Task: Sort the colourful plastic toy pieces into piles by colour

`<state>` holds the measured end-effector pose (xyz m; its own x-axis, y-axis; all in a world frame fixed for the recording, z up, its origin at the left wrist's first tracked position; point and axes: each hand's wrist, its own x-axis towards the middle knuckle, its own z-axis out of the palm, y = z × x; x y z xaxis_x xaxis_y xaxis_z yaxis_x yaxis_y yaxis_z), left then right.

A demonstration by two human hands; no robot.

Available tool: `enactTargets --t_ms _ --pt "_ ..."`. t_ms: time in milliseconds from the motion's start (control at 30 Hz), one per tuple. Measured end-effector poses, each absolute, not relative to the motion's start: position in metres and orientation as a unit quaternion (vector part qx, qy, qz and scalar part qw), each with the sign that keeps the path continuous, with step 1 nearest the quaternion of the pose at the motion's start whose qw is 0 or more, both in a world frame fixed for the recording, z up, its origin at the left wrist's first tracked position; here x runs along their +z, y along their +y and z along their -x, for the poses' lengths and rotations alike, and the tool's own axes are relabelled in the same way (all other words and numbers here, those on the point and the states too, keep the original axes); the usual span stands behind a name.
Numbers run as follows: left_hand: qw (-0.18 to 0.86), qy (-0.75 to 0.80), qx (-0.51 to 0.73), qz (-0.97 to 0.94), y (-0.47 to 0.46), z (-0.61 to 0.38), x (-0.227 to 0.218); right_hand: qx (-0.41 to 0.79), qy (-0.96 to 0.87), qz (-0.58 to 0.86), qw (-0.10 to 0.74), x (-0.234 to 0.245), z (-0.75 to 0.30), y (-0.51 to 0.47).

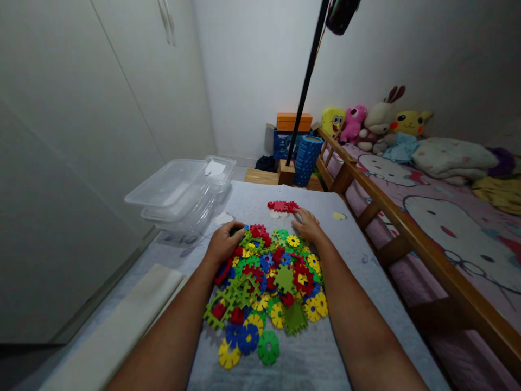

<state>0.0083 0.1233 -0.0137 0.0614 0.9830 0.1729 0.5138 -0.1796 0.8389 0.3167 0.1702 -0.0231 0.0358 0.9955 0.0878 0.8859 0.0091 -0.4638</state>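
A heap of plastic building pieces (pixel 266 264) in red, yellow, green and blue lies on the cloth-covered table between my forearms. Some are notched discs, others toothed squares and gear shapes. My left hand (pixel 223 243) rests at the far left edge of the heap, thumb apart from the curved fingers, touching pieces there. Beyond the heap lies a short row of red toothed pieces (pixel 281 206). My right hand (pixel 308 225) is at the right end of that row, fingers spread and fingertips at the last red piece. Whether they press on it is hard to see.
Stacked clear plastic containers (pixel 175 187) stand at the table's back left. A folded cream cloth (pixel 122 326) lies along the left edge. On the right runs a wooden bed rail (pixel 382 222). Behind the table are a black pole (pixel 305 87) and a blue foam roller (pixel 307 160).
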Motion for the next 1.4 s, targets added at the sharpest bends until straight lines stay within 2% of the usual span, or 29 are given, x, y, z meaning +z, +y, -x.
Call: enactTargets --t_ms 200,400,600,867,1067,1200,1300,1400 --pt "0.306 0.567 0.382 -0.663 0.123 -0.009 -0.012 0.172 -0.729 0.611 0.255 0.008 -0.312 0.164" --pt "0.304 0.562 0.386 -0.665 0.124 -0.008 -0.014 0.268 -0.811 0.483 0.19 0.044 -0.271 0.141" --pt "0.315 0.548 0.4 -0.664 0.123 -0.008 -0.012 0.264 -0.838 0.461 0.125 0.039 -0.243 0.129" --pt "0.333 0.556 0.401 -0.647 0.121 -0.009 -0.009 0.302 -0.816 0.464 0.165 0.034 -0.257 0.136" --pt "0.324 0.551 0.397 -0.658 0.123 -0.009 -0.012 0.37 -0.81 0.431 0.144 0.033 -0.266 0.139" --pt "0.317 0.552 0.395 -0.663 0.122 -0.009 -0.011 0.389 -0.791 0.429 0.198 0.036 -0.273 0.14" --pt "0.316 0.552 0.397 -0.661 0.122 -0.009 -0.009 0.389 -0.741 0.458 0.3 0.035 -0.289 0.146" --pt "0.314 0.553 0.399 -0.66 0.121 -0.01 -0.007 0.337 -0.67 0.53 0.396 0.023 -0.311 0.156"
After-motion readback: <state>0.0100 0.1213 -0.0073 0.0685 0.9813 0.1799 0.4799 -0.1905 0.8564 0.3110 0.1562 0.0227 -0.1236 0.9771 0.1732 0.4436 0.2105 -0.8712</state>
